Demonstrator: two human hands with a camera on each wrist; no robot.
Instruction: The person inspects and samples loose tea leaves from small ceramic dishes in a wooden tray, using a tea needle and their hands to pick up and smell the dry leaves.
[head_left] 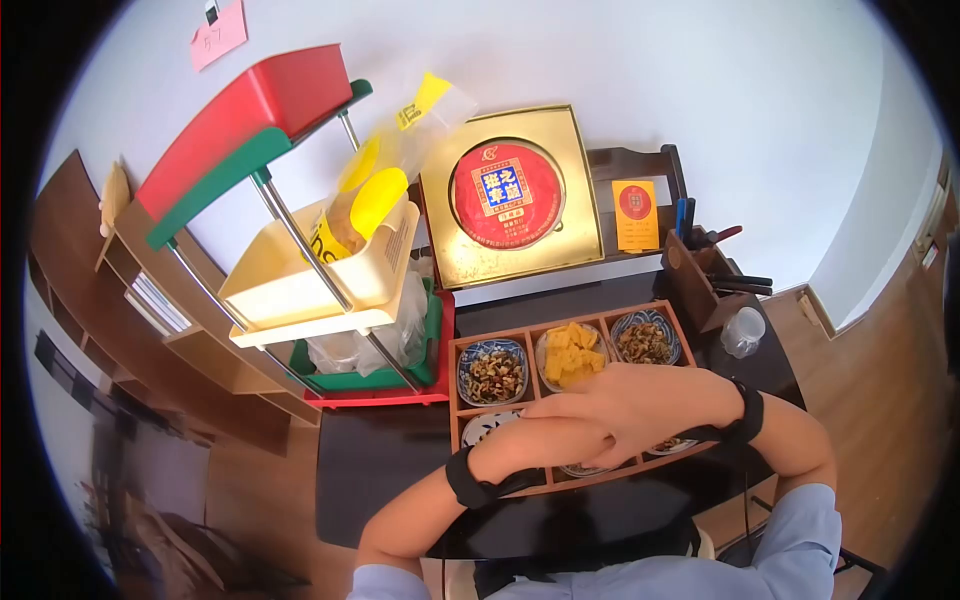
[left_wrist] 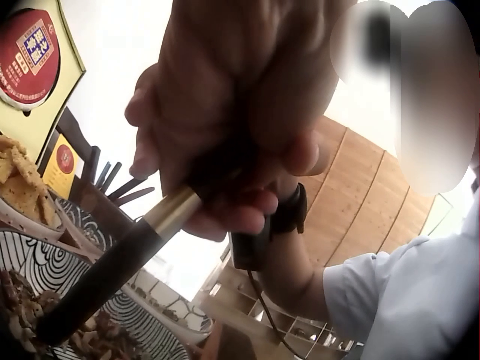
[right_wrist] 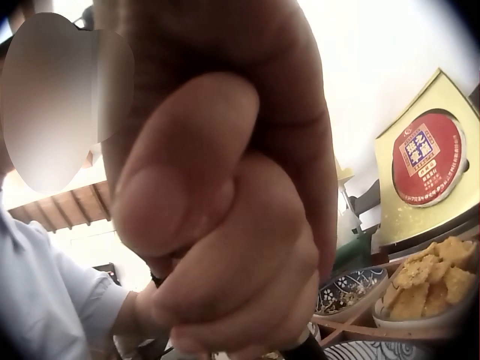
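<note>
My left hand and right hand meet low over a wooden compartment tray, the right lying across the left. In the left wrist view a dark stick with a gold band slants down from between the clasped hands. My left hand closes over its upper part; its lower end overlaps the chopped food in a line-patterned bowl. Curled fingers fill the right wrist view, and I cannot tell whether the right ones grip the stick or the left hand. The stick's top end is hidden.
Bowls of yellow pieces and chopped food fill the tray's back row. Behind stands a gold box. A tiered rack is at left; a dark holder and plastic cup are at right.
</note>
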